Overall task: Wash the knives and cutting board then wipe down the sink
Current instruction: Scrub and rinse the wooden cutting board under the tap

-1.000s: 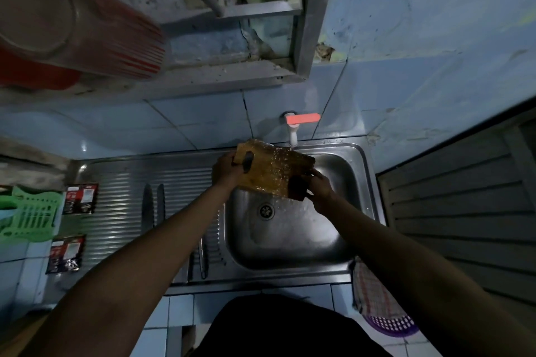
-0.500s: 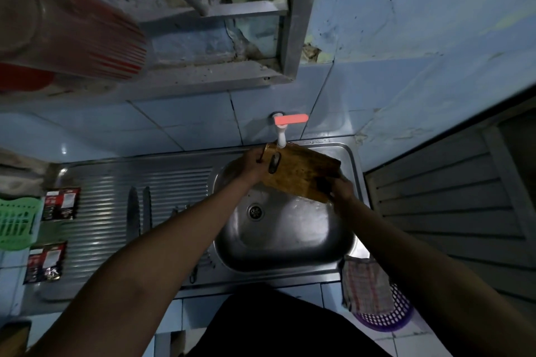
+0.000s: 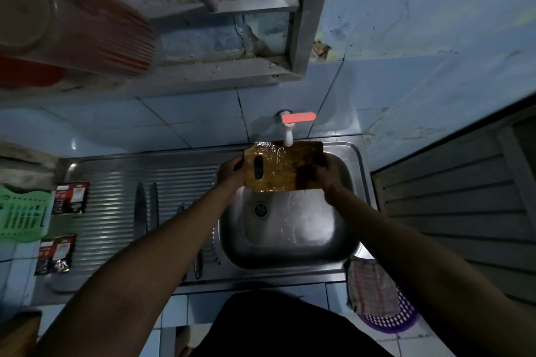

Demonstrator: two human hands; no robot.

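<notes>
At frame centre, the stiff, wet, likely slippery cutting board (image 3: pixel 282 166) is being gripped at both short ends by the left hand (image 3: pixel 232 172) and right hand (image 3: pixel 327 172), fingers curled round its edges.

I now hold the cutting board (image 3: pixel 282 166) level and square under the tap (image 3: pixel 288 133), no longer slanted as a moment ago. Water spreads over its top again. My left hand (image 3: pixel 232 172) and right hand (image 3: pixel 327 174) sit level at its ends.

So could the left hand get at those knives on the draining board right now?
Probably not without letting go: the left hand grips the cutting board under the tap. Otherwise nothing blocks the way to the knives on its side.
</notes>
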